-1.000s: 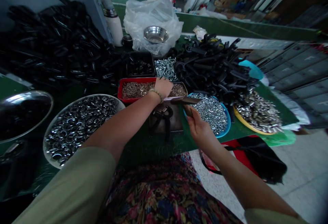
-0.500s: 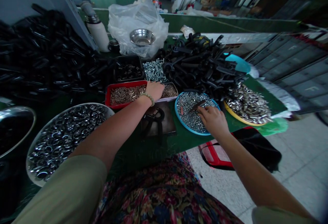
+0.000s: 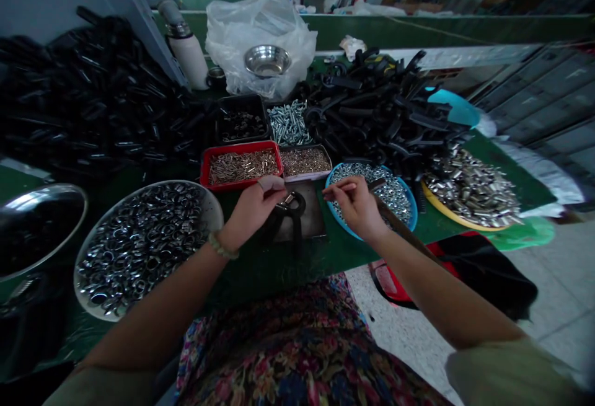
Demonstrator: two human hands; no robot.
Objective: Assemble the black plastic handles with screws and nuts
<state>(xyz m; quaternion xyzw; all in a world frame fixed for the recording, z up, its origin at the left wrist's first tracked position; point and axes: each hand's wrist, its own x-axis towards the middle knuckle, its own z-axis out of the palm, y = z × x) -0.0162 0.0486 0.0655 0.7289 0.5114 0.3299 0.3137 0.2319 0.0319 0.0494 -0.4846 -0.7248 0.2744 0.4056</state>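
Observation:
My left hand (image 3: 253, 207) is closed in a pinch just left of a black part with a ring and metal fitting (image 3: 292, 203); what its fingers hold is too small to name. That part lies on a dark square plate (image 3: 312, 214). My right hand (image 3: 356, 204) is closed over the left side of a blue-rimmed tray of small metal nuts (image 3: 398, 198), and a dark flat-ended tool (image 3: 377, 183) sticks out behind its fingers. Close behind my left hand stands a red tray of small pins (image 3: 242, 165).
Beside the red tray is a bin of tiny parts (image 3: 304, 161), with screws (image 3: 288, 122) behind. A bowl of metal rings (image 3: 144, 245) sits left, a yellow tray of metal sleeves (image 3: 469, 189) right. Black parts (image 3: 372, 108) are heaped behind; a steel bowl (image 3: 267, 61) rests on plastic.
My left hand has left the small bins and come down toward the black part. My right hand has lifted from the nuts and moved left. The view has shifted slightly.

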